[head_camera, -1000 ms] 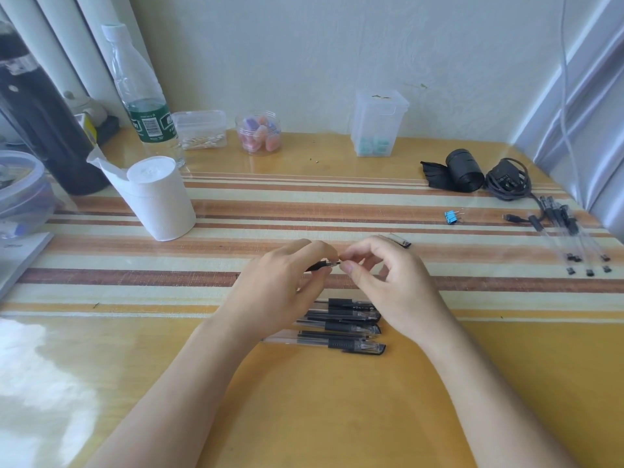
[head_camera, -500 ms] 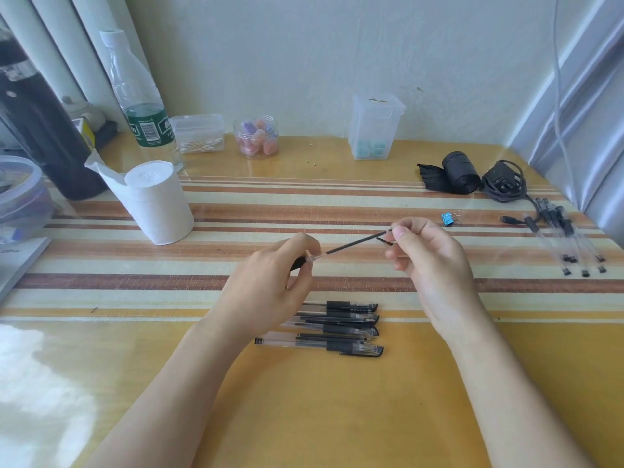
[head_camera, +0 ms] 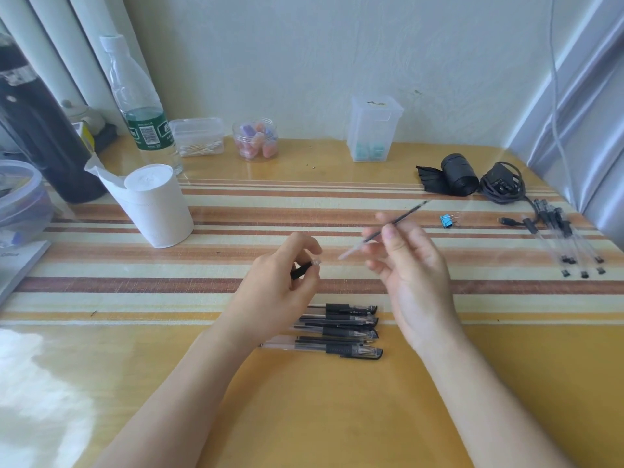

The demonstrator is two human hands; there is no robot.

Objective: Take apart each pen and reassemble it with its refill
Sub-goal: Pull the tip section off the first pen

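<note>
My right hand (head_camera: 410, 265) pinches the thin black refill (head_camera: 388, 228) loosely above the striped table (head_camera: 236, 285), my left hand (head_camera: 280, 282) grips the black-gripped clear barrel (head_camera: 304, 269), so the refill may slip and roll away.

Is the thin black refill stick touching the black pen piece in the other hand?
Apart. The head view shows striped tablecloth between the thin black refill stick in the right hand and the black pen piece in the left hand.
</note>
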